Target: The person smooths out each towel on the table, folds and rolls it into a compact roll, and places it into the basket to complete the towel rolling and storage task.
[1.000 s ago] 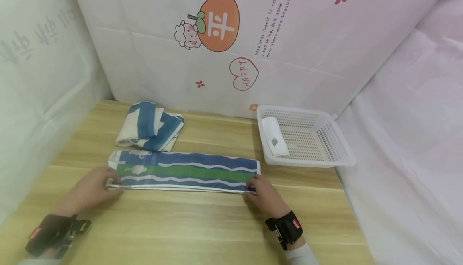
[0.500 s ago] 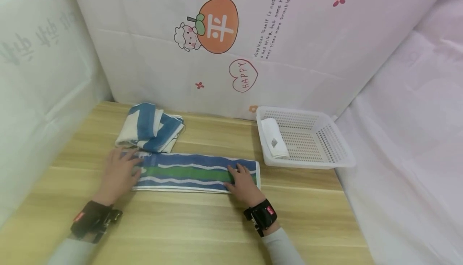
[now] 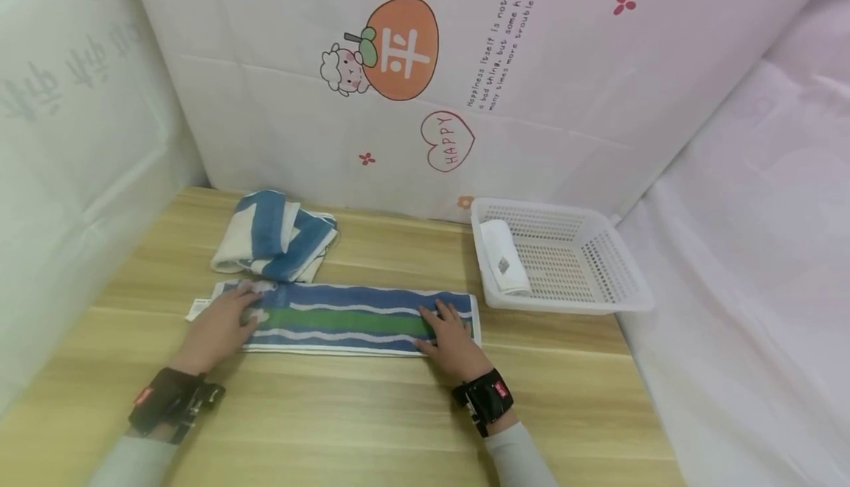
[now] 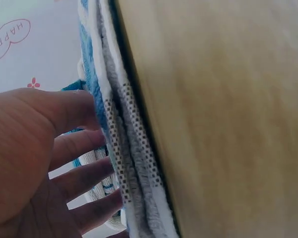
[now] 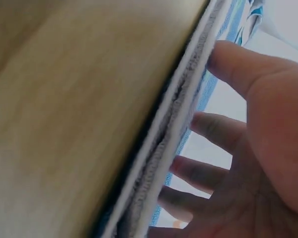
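A towel point(image 3: 352, 319) with blue and green bands and wavy white lines lies folded into a long strip on the table. My left hand point(image 3: 215, 328) rests on its left end, fingers spread; a white tag point(image 3: 198, 308) sticks out beside that hand. On the right end, the fingertips of my right hand point(image 3: 454, 339) touch the top of the cloth. Both wrist views show the towel's stacked layers point(image 4: 121, 129) edge-on, with the fingers of each hand spread over the upper face and not wrapped round it.
Behind the strip's left end lies a crumpled blue and white towel point(image 3: 272, 236), right against it. A white perforated basket point(image 3: 584, 299) stands at the back right, with a rolled white towel point(image 3: 505, 254) along its left side. White printed sheets point(image 3: 299, 118) wall the table.
Both hands have let go of the towel's front corners and moved inward onto its top. In the last half second the left hand shifted slightly, and the white tag came into view.
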`<state>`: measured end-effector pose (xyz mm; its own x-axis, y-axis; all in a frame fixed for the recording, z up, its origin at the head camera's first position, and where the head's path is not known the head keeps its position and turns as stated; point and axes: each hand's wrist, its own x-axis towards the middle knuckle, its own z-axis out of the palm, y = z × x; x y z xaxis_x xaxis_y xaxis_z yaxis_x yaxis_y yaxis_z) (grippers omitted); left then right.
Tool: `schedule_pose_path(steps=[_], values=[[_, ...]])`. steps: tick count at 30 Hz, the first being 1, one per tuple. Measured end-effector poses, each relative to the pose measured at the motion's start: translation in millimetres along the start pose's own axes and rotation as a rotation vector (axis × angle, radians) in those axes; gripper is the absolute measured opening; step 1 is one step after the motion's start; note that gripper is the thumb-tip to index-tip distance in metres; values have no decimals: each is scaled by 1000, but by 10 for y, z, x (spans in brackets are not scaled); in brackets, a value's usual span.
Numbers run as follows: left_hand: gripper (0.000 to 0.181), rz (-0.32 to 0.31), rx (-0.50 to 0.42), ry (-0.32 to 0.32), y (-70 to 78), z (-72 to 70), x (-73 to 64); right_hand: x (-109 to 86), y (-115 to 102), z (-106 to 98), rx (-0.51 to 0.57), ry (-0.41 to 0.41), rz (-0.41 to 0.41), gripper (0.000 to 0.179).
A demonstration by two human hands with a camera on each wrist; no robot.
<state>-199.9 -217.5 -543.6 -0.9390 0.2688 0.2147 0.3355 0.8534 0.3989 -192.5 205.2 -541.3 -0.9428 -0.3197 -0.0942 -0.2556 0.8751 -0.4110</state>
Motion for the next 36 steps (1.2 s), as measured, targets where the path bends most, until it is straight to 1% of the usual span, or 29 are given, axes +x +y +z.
schedule_pose_path(steps=[2,4,5,6,8,9,10,11,13,15,17,19,21,23,28,31,33,36], values=[[44,-9,2,23,-1,-7,-9,3,15,-1,6,-5,-2,65],[44,-41,19,90,6,-26,-46,6,31,14,7,-10,-3,66],[45,-70,25,135,14,-41,-76,6,37,26,8,-10,-4,66],[46,-115,30,176,23,-58,-111,4,40,36,11,-11,-3,66],[48,-220,21,230,28,-93,-186,-5,40,49,17,-8,-2,66],[50,-268,20,230,17,-109,-217,-12,40,53,19,-2,-2,66],[52,-312,17,212,8,-129,-234,-22,40,54,23,2,1,66],[54,-351,2,181,-6,-142,-243,-33,39,52,25,6,5,65],[60,-399,-29,99,-41,-167,-235,-55,41,44,33,11,13,65],[63,-417,-73,26,-77,-190,-204,-70,50,41,41,17,17,64],[62,-438,-144,-21,-101,-206,-169,-70,66,48,41,23,11,64],[60,-459,-200,-51,-118,-226,-141,-62,83,63,39,24,1,65],[57,-473,-229,-66,-129,-247,-117,-48,93,73,37,29,-12,65],[54,-477,-233,-71,-129,-264,-98,-37,93,77,39,29,-18,65],[38,-453,-218,-94,-103,-304,-67,-29,72,56,41,37,-21,64],[35,-448,-236,-105,-72,-332,-66,-34,58,48,31,43,-24,64],[38,-446,-254,-87,-47,-349,-71,-41,49,50,25,47,-24,63],[41,-432,-278,-2,9,-370,-72,-48,39,59,23,59,-25,63]])
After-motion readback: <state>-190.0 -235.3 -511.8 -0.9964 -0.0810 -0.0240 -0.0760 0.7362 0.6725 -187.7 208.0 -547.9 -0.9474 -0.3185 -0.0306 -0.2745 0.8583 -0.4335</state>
